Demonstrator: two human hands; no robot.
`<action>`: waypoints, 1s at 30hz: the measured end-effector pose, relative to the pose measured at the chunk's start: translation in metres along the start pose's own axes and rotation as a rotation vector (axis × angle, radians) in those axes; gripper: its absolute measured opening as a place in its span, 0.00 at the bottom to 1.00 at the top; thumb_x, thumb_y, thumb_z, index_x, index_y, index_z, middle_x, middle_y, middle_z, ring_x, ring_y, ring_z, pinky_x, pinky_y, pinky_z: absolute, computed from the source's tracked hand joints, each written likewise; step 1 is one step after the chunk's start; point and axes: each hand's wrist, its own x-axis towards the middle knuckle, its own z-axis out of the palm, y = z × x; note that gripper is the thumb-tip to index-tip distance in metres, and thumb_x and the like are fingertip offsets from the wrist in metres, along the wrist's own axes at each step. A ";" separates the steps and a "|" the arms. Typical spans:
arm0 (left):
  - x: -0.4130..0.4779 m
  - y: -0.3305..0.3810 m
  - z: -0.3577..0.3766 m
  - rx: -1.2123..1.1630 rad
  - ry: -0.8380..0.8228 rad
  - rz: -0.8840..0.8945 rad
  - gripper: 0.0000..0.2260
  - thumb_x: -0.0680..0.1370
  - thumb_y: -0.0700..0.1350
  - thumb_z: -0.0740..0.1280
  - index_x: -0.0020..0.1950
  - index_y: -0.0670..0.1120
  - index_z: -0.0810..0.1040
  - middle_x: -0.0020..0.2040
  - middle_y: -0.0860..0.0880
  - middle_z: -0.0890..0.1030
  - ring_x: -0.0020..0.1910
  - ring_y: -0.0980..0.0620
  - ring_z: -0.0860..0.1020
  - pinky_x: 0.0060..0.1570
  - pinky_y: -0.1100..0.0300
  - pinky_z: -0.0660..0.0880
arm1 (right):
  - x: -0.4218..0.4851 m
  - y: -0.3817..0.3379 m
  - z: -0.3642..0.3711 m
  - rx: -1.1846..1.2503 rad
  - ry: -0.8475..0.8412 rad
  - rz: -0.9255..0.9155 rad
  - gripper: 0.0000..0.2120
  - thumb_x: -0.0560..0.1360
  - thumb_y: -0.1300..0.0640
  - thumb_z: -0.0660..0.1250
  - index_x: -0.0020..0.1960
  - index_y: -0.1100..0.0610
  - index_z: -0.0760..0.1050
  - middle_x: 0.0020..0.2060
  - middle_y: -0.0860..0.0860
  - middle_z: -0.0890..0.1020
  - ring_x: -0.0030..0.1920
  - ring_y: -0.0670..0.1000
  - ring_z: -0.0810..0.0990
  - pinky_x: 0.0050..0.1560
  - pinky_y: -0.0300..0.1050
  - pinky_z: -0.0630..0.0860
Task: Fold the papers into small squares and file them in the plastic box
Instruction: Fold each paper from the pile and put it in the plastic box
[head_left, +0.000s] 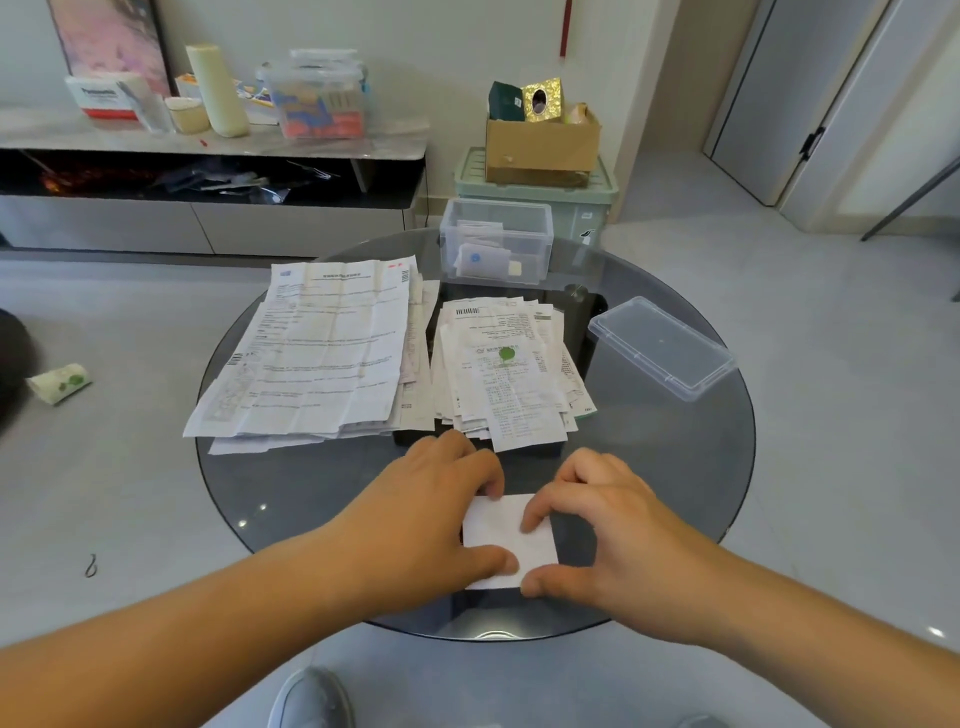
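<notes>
2 hands on 1 square (511, 540), near the table (649, 467) edge.
Risks, as I judge them: the pile (322, 353) overhangs the rim at left, so a stray forearm could sweep it off; the square may spring open or skid on slick glass if either hand lifts early; the box (496, 241) stands far back, a long reach over loose slips (509, 374). Left hand (441, 519) clamps the square's left edge, fingers bent, thumb below; right hand (613, 525) pinches its right side, index tip pressing down.
</notes>
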 end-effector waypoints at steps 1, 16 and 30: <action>0.002 0.001 -0.002 0.000 -0.008 -0.005 0.21 0.72 0.64 0.71 0.61 0.62 0.69 0.57 0.60 0.69 0.56 0.59 0.69 0.54 0.65 0.70 | 0.001 0.000 -0.001 0.006 -0.012 0.008 0.21 0.69 0.33 0.72 0.58 0.36 0.74 0.51 0.36 0.65 0.57 0.41 0.65 0.59 0.39 0.70; 0.009 0.010 -0.009 -0.060 -0.057 -0.141 0.19 0.69 0.57 0.78 0.47 0.56 0.69 0.46 0.56 0.76 0.43 0.56 0.75 0.39 0.63 0.72 | 0.004 0.004 -0.008 0.031 -0.092 -0.020 0.13 0.79 0.47 0.68 0.60 0.32 0.76 0.52 0.35 0.65 0.60 0.43 0.65 0.63 0.43 0.69; 0.012 0.014 -0.009 -0.136 -0.105 -0.175 0.20 0.68 0.56 0.80 0.51 0.56 0.72 0.41 0.57 0.75 0.40 0.56 0.75 0.36 0.63 0.66 | 0.001 -0.012 -0.011 0.368 0.078 0.125 0.10 0.72 0.57 0.76 0.49 0.45 0.81 0.44 0.40 0.83 0.46 0.40 0.82 0.48 0.38 0.81</action>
